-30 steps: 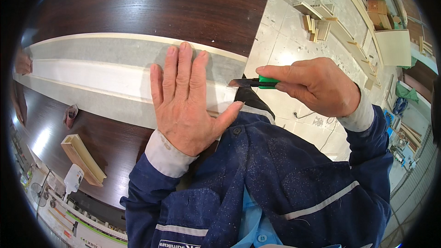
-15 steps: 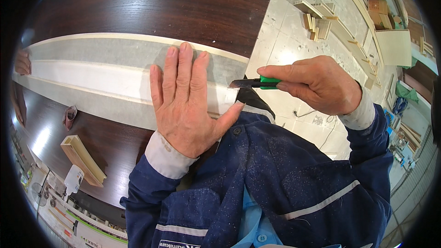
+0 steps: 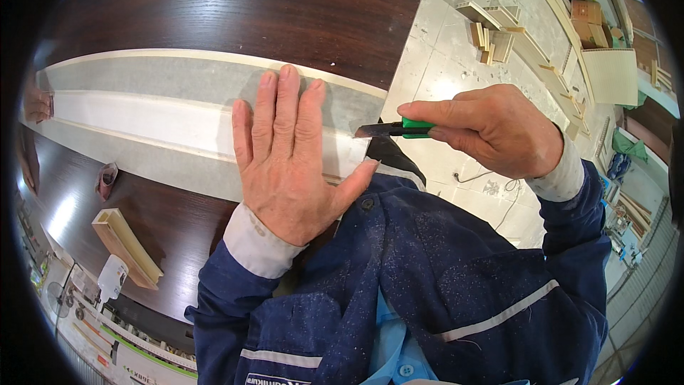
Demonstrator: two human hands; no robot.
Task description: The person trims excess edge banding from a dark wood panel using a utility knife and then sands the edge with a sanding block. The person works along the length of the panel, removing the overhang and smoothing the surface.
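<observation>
A long pale panel (image 3: 164, 116) with grey bands and a white recessed middle strip lies across the dark wood-grain table (image 3: 249, 7). Flat on its right part rests my left hand (image 3: 285, 164), fingers spread and thumb out near the panel's end. My right hand (image 3: 491, 128) grips a utility knife (image 3: 399, 130) with a green and black handle. The knife's dark blade points left, its tip at the white strip close to the right end; whether it touches the surface I cannot tell. At the far left another person's hand (image 3: 38, 104) is on the panel's other end.
A short channel-shaped offcut (image 3: 128, 248), a white bottle (image 3: 112, 278) and a small reddish object (image 3: 107, 180) are on the table's near left. Beyond the table's right edge, wood offcuts (image 3: 491, 36) lie on the pale tiled floor (image 3: 442, 64), with cardboard boxes (image 3: 588, 21) farther off.
The other person's hand at the far left has shifted slightly, and the panel's far end with it. My hands and the knife have barely moved.
</observation>
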